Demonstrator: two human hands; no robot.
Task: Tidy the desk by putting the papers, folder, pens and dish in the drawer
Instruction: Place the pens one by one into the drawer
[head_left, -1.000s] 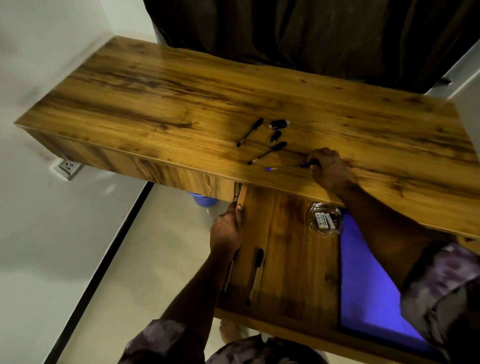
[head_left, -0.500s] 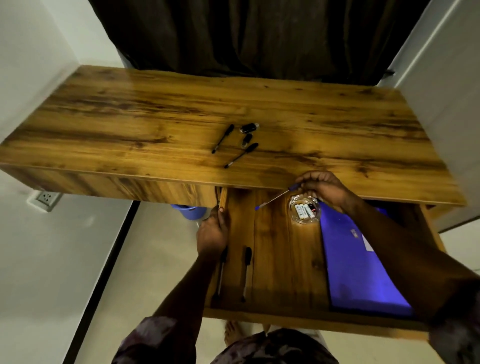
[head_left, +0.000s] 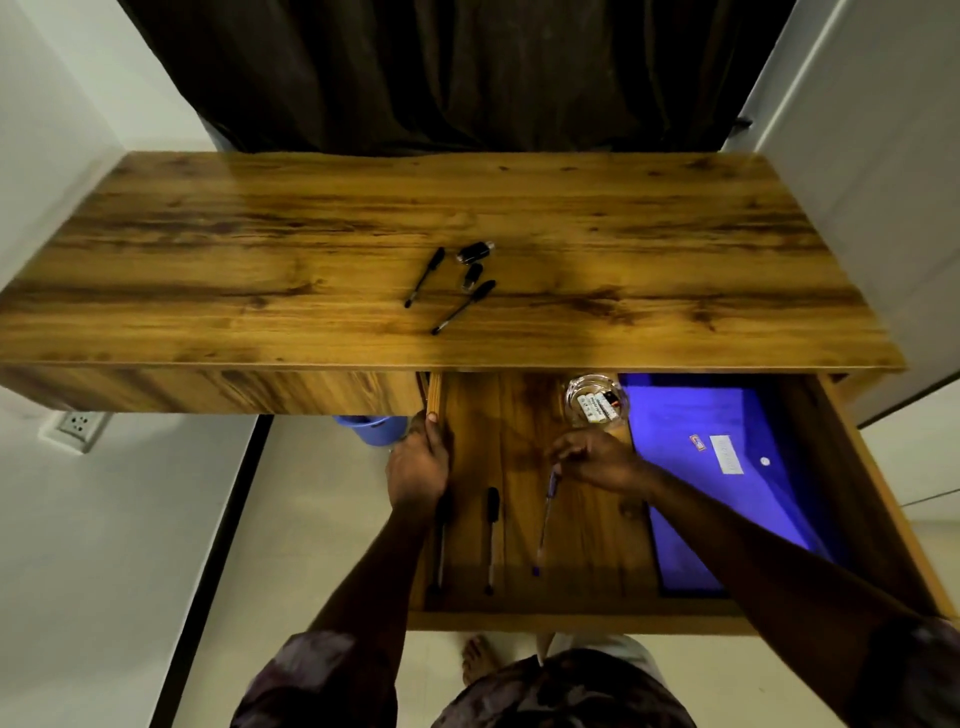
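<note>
The drawer (head_left: 571, 618) stands pulled out under the worktop's (head_left: 260, 260) front edge, toward its right end, and both hands are in it. The left hand (head_left: 418, 465) is closed around the drawer's left wall, fingers wrapped over the rim. The right hand (head_left: 597, 460) hovers over the middle of the drawer floor, fingertips pinched on the top end of a blue pen (head_left: 545, 519), which hangs down steeply with its tip toward the drawer's front. Two black pens (head_left: 490, 538) lie on the drawer floor by the left wall, lengthwise, one partly under the left forearm. A glass dish (head_left: 596, 401) sits at the back of the drawer, just under the worktop's front edge, with small batteries inside. Just to its right a blue folder (head_left: 727, 467) lies flat, filling the drawer's right side. Up on the worktop, near the middle, two more black pens (head_left: 425, 277) lie slanted, with two small dark caps (head_left: 475, 252) just beside them.
</note>
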